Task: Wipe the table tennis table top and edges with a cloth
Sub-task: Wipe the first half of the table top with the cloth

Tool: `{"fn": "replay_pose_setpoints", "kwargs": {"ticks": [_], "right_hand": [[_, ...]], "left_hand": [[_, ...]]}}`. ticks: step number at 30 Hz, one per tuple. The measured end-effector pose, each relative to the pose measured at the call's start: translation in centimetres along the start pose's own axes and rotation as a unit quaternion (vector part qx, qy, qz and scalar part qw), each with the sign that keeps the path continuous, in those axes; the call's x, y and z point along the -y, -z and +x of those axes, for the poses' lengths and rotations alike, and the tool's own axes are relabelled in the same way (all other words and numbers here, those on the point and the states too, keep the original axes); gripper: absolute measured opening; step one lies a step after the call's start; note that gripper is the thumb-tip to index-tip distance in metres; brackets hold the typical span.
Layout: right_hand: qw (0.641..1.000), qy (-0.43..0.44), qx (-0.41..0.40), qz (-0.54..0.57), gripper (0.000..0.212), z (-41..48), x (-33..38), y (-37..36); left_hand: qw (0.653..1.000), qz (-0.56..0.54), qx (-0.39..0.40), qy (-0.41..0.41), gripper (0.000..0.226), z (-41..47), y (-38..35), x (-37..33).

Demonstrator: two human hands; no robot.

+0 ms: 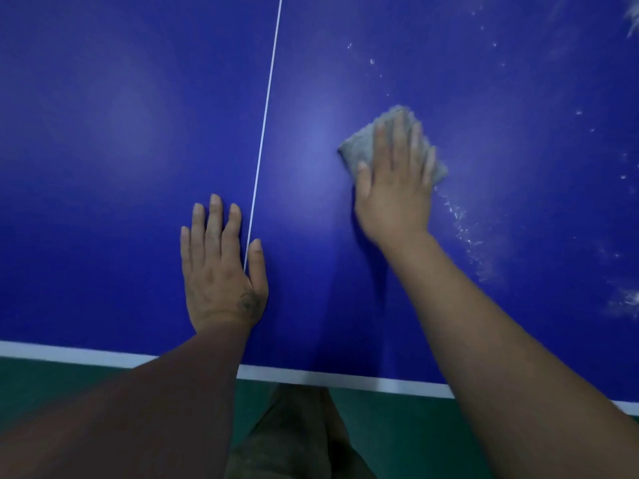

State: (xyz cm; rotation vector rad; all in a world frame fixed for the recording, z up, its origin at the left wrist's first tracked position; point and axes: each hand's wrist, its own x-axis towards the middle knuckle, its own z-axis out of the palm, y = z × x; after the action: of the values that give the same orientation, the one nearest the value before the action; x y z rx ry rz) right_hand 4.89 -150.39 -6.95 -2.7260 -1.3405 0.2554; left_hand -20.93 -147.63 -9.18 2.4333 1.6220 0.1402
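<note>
Cloth: a small grey pad, seemingly folded, lay flat on the blue table top, some way right of the white centre line.
Right hand: the right hand was spread flat on the cloth, its fingers straight and a little apart. It pressed down rather than closing round anything, and the cloth's corners showed past the fingertips on both sides.
Left hand: the left hand rested palm-down across the centre line, fingers left of it and thumb right of it. It was straight, held nothing and looked to be a brace.
Dust: white specks and streaks lay farther right of the centre line than the cloth.
Edge band: the white edge band ran across the near end of the centre line, with no cloth on it.
Handling: the cloth looked light, soft and limp, so it would likely bunch or roll if pushed from one corner.
Hold: a flat palm over its middle probably suited the top. For the edges, wrapping it over the band and pinching it between fingers and thumb seemed the better hold.
</note>
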Motion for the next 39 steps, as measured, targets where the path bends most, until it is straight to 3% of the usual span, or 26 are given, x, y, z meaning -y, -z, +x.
{"fn": "replay_pose_setpoints", "kwargs": {"ticks": [2,4,6,8,11,13,16,20,23,25,28,31,34,39], "right_hand": [[0.996,0.093,0.006,-0.005,0.069,-3.4,2.0,-0.4],[0.968,0.250,0.028,0.012,0.068,-7.0,2.4,-1.0],[0.940,0.339,0.034,0.008,0.067,-6.1,1.0,-0.9],[0.952,0.305,0.017,-0.001,0.065,-2.1,-0.6,-0.5],[0.993,0.120,0.014,-0.006,0.066,5.0,-2.0,0.8],[0.998,0.058,0.030,0.005,0.068,6.7,-1.5,1.3],[0.986,0.162,0.032,-0.006,0.069,3.2,0.1,0.8],[0.942,0.330,0.052,-0.008,0.069,-3.4,0.3,-0.3],[0.910,0.410,0.063,-0.001,0.066,0.3,0.0,0.1],[0.925,0.378,0.046,-0.002,0.063,6.0,-0.1,0.5],[0.970,0.238,0.032,-0.024,0.065,15.4,0.6,1.5],[0.987,0.155,0.039,-0.015,0.073,19.5,2.3,2.0],[0.989,0.144,0.030,-0.007,0.075,15.4,4.1,1.5],[0.970,0.236,0.060,0.009,0.077,-1.9,2.5,0.2]], "left_hand": [[1.000,-0.007,-0.004,-0.003,0.062,0.1,0.0,0.0],[1.000,-0.010,-0.014,-0.007,0.060,0.1,-0.1,-0.1],[1.000,-0.011,-0.015,-0.007,0.059,0.1,-0.2,-0.1],[1.000,-0.010,-0.010,-0.005,0.059,0.1,-0.2,0.0],[1.000,-0.007,-0.002,-0.001,0.060,-0.1,-0.1,0.0],[1.000,-0.005,0.003,0.001,0.061,0.0,-0.1,-0.1],[1.000,-0.004,0.000,-0.004,0.061,0.0,-0.4,0.2],[1.000,-0.006,-0.006,-0.007,0.060,0.0,-0.6,0.3],[1.000,-0.006,0.000,-0.006,0.060,0.0,-0.7,0.3],[1.000,-0.005,0.003,-0.004,0.061,-0.1,-0.8,0.3],[1.000,-0.003,0.001,-0.002,0.062,-0.1,-0.9,0.4],[1.000,-0.005,0.002,-0.005,0.063,0.1,-0.9,0.1],[1.000,-0.003,0.007,-0.006,0.064,0.0,-0.8,0.4],[1.000,-0.014,0.009,-0.002,0.063,0.0,-0.9,0.5]]}}
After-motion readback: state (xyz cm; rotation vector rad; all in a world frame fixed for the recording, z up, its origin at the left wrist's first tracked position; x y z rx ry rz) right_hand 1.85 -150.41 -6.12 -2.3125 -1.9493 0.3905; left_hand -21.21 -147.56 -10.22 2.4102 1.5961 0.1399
